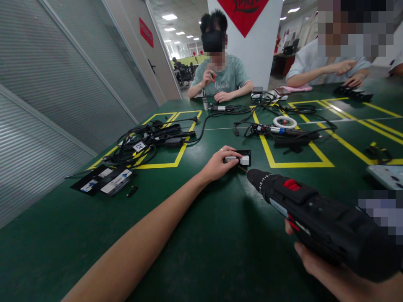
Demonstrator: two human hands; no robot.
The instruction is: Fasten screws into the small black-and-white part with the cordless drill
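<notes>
My right hand (310, 256) is wrapped round the grip of a black cordless drill (310, 214) with red switches, mostly hidden beneath its body. The drill points left and away from me, and its thin bit (242, 168) ends close to the near edge of a small black plate (247, 153); contact cannot be made out. On that plate sits a white block (244, 160). My left hand (222, 162) holds the block and plate down on the table, fingers bent over them and hiding their left part.
Bundled black cables and tools (157, 136) lie left inside yellow tape. More cables, a white tape roll (285, 122) and metal-bodied tools lie beyond the plate. Black and white flat parts (116, 180) rest at left. Across the green table (189, 256), two people work with their hands.
</notes>
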